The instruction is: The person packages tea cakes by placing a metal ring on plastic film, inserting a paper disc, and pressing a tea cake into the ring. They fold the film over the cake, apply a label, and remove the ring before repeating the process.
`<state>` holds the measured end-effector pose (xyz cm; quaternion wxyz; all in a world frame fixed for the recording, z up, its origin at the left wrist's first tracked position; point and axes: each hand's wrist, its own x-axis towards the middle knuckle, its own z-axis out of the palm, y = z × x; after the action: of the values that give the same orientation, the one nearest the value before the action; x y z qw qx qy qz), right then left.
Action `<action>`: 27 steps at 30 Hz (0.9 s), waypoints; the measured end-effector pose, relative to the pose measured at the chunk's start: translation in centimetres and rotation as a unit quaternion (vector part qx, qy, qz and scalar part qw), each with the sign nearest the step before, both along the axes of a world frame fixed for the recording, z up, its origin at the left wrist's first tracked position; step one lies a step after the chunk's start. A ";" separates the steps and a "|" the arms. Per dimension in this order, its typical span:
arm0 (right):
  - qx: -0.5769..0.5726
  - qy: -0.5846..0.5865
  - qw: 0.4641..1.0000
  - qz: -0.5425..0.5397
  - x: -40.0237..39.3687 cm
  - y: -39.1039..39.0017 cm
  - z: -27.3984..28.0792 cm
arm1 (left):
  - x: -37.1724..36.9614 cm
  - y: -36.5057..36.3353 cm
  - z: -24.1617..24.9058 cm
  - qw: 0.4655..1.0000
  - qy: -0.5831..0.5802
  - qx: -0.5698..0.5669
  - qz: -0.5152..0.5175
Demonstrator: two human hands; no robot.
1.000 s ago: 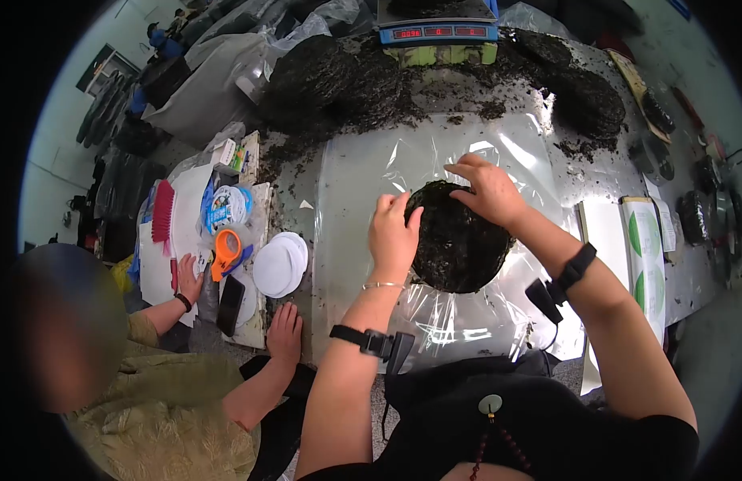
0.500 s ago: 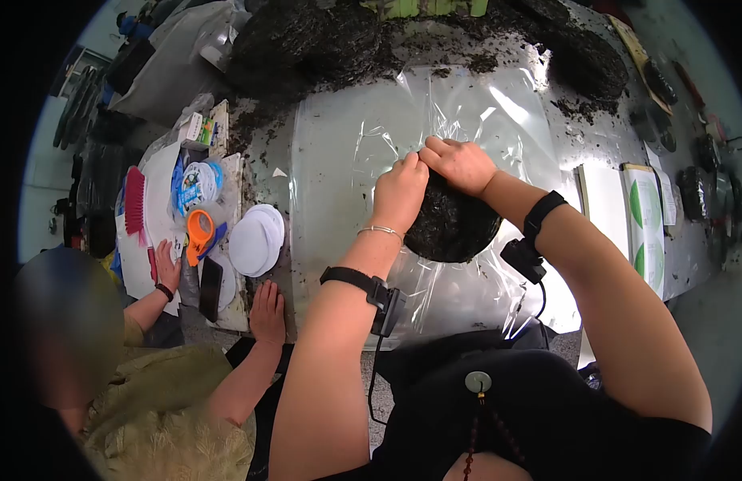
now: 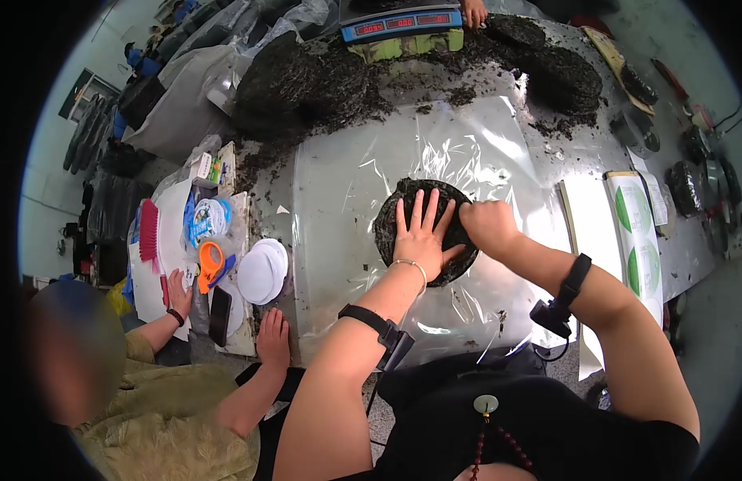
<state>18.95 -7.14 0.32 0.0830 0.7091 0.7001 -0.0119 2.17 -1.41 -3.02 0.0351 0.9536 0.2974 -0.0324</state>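
Note:
A round, dark disc of pressed leafy material (image 3: 391, 228) lies under clear plastic sheeting (image 3: 331, 200) on the metal table. My left hand (image 3: 421, 239) rests flat on it with the fingers spread. At the disc's right edge is my right hand (image 3: 489, 226), its fingers curled closed; whatever they pinch there is too small to make out.
A blue digital scale (image 3: 403, 26) stands at the back beside dark leafy heaps (image 3: 283, 88). On the left are white paper discs (image 3: 263, 272), orange tape (image 3: 210, 260), a phone (image 3: 219, 315), a pink brush (image 3: 149, 230) and a seated co-worker (image 3: 162, 409). Printed sheets (image 3: 636, 232) lie right.
My hands were together at the disc's top edge. My left hand has opened flat on the disc, and my right hand has moved to its right edge. The view shows more of the table's back.

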 end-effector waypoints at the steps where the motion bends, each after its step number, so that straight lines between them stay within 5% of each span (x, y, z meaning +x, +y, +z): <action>1: -0.029 -0.049 0.998 0.030 -1.1 0.7 -0.8 | 0.5 -0.1 0.0 0.999 0.034 0.003 0.016; 2: -0.057 -0.098 0.992 0.062 -1.7 1.4 -1.3 | 0.5 0.0 -0.1 0.999 0.036 0.005 0.014; 6: 0.012 0.055 0.996 0.069 1.5 1.1 -1.6 | 0.1 0.5 -0.5 0.999 0.001 -0.039 0.014; 8: 0.003 0.269 0.957 -0.110 3.5 1.2 4.8 | -0.2 0.9 -0.9 0.998 0.001 -0.060 0.016; 10: 0.162 0.348 0.894 -0.231 8.5 2.9 2.9 | -0.1 1.3 -0.2 0.994 0.012 -0.106 0.016; 12: 0.377 0.295 0.814 -0.329 12.5 7.2 -6.0 | 0.5 1.4 -0.6 0.995 0.030 -0.089 0.018; 15: 0.199 0.546 0.777 -0.243 8.6 10.3 -3.5 | 0.7 1.5 -0.5 0.998 0.037 -0.051 0.029; 16: 0.199 0.539 0.802 -0.165 7.5 9.5 2.2 | 0.8 1.1 -0.2 0.996 0.052 -0.062 0.038; 17: 0.274 0.409 0.869 -0.035 6.6 7.1 7.7 | 0.9 1.0 -0.3 0.995 0.036 -0.048 0.080; 18: 0.304 0.503 0.809 0.008 5.0 3.7 11.6 | 1.0 0.9 -0.2 0.995 0.027 -0.048 0.080; 19: 0.395 0.611 0.682 -0.077 6.1 1.2 11.8 | 1.0 0.7 -0.5 0.996 0.021 -0.045 0.081; 21: 0.445 0.513 0.719 -0.150 7.2 -5.9 11.6 | 1.1 0.9 -0.6 0.997 0.006 -0.030 0.076; 22: 0.472 0.385 0.775 -0.168 7.7 -8.8 4.9 | 1.2 0.8 -0.9 0.997 0.001 -0.030 0.076; 23: 0.396 0.324 0.830 -0.224 6.5 -12.2 -2.1 | 1.4 0.9 -0.5 0.996 0.008 -0.027 0.080; 24: 0.224 0.481 0.814 -0.235 4.5 -14.3 -3.4 | 1.3 0.5 -0.3 0.996 0.021 -0.027 0.080; 25: 0.039 0.578 0.768 -0.273 2.4 -16.3 -4.5 | 1.3 0.4 -0.4 0.996 0.021 -0.021 0.080; 26: -0.124 0.719 0.608 -0.313 1.3 -17.2 -4.4 | 1.2 0.3 -0.6 0.996 0.021 -0.017 0.080; 27: -0.039 0.742 0.624 -0.240 0.2 -17.4 2.5 | 1.2 0.2 -1.1 0.996 0.011 -0.014 0.089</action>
<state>19.19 -24.54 2.85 -0.4429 0.5986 0.3281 -0.5812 3.34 -1.20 -4.10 0.0483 0.9224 0.3807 -0.0435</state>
